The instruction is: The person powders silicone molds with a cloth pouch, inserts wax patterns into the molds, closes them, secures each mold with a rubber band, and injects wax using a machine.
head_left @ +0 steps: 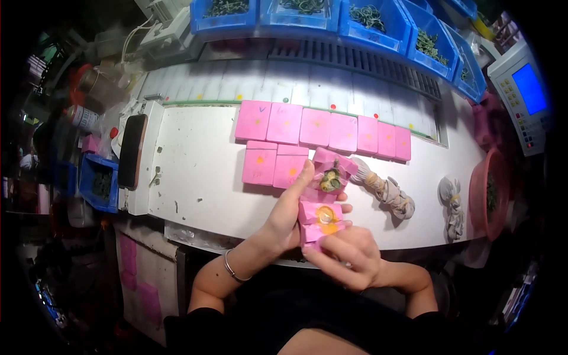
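An opened pink rubber mould is between my hands near the table's front edge. My left hand is wrapped round it from the left, thumb along its upper part. On the upper part sits a small green and yellowish piece. Yellow-orange staining surrounds a round hollow in the lower part. My right hand is closed at the mould's lower end, thumb and fingers pinching its edge. Whether the two parts are joined is hidden by my fingers.
Closed pink moulds stand in rows behind my hands. Two cloth bundles lie to the right, beside a pink basin. Blue bins of green pieces line the back. A phone rests left; a machine with a blue screen stands right.
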Demonstrator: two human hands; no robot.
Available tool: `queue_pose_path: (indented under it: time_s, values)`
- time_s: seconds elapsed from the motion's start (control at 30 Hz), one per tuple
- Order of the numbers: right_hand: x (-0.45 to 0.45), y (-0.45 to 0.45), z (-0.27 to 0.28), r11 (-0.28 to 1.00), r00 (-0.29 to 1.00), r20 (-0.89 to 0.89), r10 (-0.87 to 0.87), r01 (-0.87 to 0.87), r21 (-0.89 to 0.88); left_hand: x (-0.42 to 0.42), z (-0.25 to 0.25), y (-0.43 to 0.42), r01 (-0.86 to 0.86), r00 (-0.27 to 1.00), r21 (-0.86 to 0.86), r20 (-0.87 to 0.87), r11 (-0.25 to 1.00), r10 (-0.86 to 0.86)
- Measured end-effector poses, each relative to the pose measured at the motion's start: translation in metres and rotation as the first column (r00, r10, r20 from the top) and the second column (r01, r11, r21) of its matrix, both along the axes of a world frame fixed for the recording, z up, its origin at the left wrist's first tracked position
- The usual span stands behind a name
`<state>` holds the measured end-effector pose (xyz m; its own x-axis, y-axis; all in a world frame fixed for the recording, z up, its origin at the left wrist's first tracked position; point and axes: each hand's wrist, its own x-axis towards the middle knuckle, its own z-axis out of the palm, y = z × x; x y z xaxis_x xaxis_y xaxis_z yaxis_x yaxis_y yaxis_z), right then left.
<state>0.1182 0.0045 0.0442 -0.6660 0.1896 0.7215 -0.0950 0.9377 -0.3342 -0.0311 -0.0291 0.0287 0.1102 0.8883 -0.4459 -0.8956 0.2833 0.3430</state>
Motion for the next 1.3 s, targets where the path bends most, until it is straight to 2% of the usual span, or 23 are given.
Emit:
queue_pose_path:
  time_s: [0.07, 0.13, 0.2, 0.27, 0.3, 0.33, 0.4, 0.47, 0.5, 0.53, 0.63, 0.67, 0.73, 0.8, 0.87, 0.9, 0.93, 0.97, 1.0, 1.07, 1.13, 1.2, 1.3]
  values:
    - [-0.001, -0.006, -0.007, 0.979, 0.996, 0.071, 0.049, -0.062, 0.196, -0.003, 0.003, 0.001, -0.010, 0.999, -0.050, -0.043, 0.999, 0.008]
    - [-0.002, -0.007, -0.009, 0.975, 0.996, 0.086, 0.029, -0.047, 0.219, -0.005, 0.004, 0.003, -0.074, 0.974, -0.084, -0.221, 0.994, 0.054]
    - [-0.005, 0.001, -0.005, 0.990, 0.994, 0.045, 0.102, -0.106, 0.094, -0.007, 0.004, 0.003, -0.056, 0.966, -0.072, -0.257, 0.996, 0.036]
    - [-0.001, 0.023, 0.013, 0.951, 0.977, 0.091, 0.192, -0.162, -0.264, -0.007, -0.001, 0.002, -0.023, 0.948, -0.010, -0.319, 1.000, 0.018]
    - [0.000, 0.029, 0.017, 0.918, 0.999, 0.000, 0.048, -0.044, -0.393, -0.004, 0.000, 0.002, -0.048, 0.954, 0.030, -0.296, 0.998, 0.055]
    - [-0.001, 0.036, 0.022, 0.921, 0.982, 0.032, -0.187, 0.186, -0.341, -0.004, 0.003, 0.001, -0.040, 0.954, 0.034, -0.295, 0.999, 0.049]
    - [-0.014, 0.046, 0.031, 0.826, 0.938, 0.085, -0.337, 0.338, -0.450, -0.004, 0.008, 0.002, 0.027, 0.933, 0.132, -0.359, 0.991, 0.023]
    - [-0.016, 0.061, 0.015, 0.852, 0.954, 0.200, -0.224, 0.291, -0.435, -0.001, 0.007, 0.003, 0.031, 0.929, 0.149, -0.370, 0.988, 0.026]
    - [-0.018, 0.060, 0.012, 0.720, 0.972, 0.216, -0.092, 0.215, -0.659, 0.001, 0.009, 0.004, 0.022, 0.906, 0.227, -0.416, 0.974, 0.076]
    - [-0.018, 0.062, 0.010, 0.720, 0.971, 0.219, -0.098, 0.221, -0.658, 0.003, 0.010, 0.003, 0.015, 0.881, 0.304, -0.454, 0.953, 0.131]
    - [-0.021, 0.072, -0.009, 0.215, 0.965, -0.117, 0.235, -0.169, -0.962, -0.004, 0.012, -0.003, 0.098, 0.847, 0.381, -0.517, 0.919, 0.123]
    - [-0.024, 0.070, -0.021, 0.211, 0.967, -0.115, 0.227, -0.165, -0.963, -0.005, 0.019, -0.006, 0.179, 0.861, 0.405, -0.505, 0.897, 0.056]
    - [-0.036, 0.061, -0.035, -0.540, 0.981, -0.169, 0.097, -0.091, -0.837, -0.003, 0.022, -0.005, 0.193, 0.867, 0.417, -0.497, 0.888, 0.044]
    - [-0.036, 0.059, -0.035, -0.605, 0.966, -0.223, 0.131, -0.100, -0.790, -0.002, 0.021, -0.005, 0.221, 0.864, 0.439, -0.503, 0.871, 0.034]
    - [-0.034, 0.060, -0.033, -0.523, 0.947, -0.269, 0.174, -0.143, -0.840, -0.001, 0.014, -0.006, 0.189, 0.879, 0.414, -0.476, 0.891, 0.034]
    - [-0.034, 0.062, -0.016, -0.562, 0.861, -0.458, 0.220, -0.272, -0.781, -0.002, 0.011, -0.004, 0.177, 0.896, 0.393, -0.443, 0.902, 0.017]
    - [-0.027, 0.065, -0.022, -0.523, 0.932, -0.301, 0.203, -0.157, -0.838, -0.003, 0.011, -0.002, 0.166, 0.913, 0.373, -0.408, 0.913, 0.001]
    - [-0.029, 0.061, -0.016, -0.129, 0.985, -0.089, 0.149, -0.070, -0.989, -0.003, 0.012, 0.000, 0.163, 0.911, 0.348, -0.413, 0.923, -0.005]
    - [-0.031, 0.055, -0.010, 0.278, 0.996, 0.086, 0.012, 0.079, -0.957, -0.003, 0.013, 0.001, 0.158, 0.911, 0.349, -0.413, 0.924, 0.000]
    - [-0.021, 0.052, -0.011, 0.746, 0.976, 0.087, -0.200, 0.209, -0.632, -0.005, 0.014, 0.003, 0.122, 0.921, 0.304, -0.390, 0.945, 0.006]
    - [-0.015, 0.043, -0.006, 0.749, 0.984, 0.065, -0.164, 0.167, -0.641, -0.005, 0.011, 0.004, 0.087, 0.884, 0.272, -0.464, 0.958, 0.052]
    - [-0.015, 0.038, -0.011, 0.881, 0.952, 0.184, -0.244, 0.297, -0.368, -0.005, 0.004, 0.006, 0.124, 0.866, 0.330, -0.497, 0.936, 0.060]
    - [-0.010, 0.044, -0.009, 0.905, 0.946, 0.190, -0.263, 0.311, -0.292, 0.002, 0.000, 0.010, 0.091, 0.875, 0.301, -0.480, 0.949, 0.068]
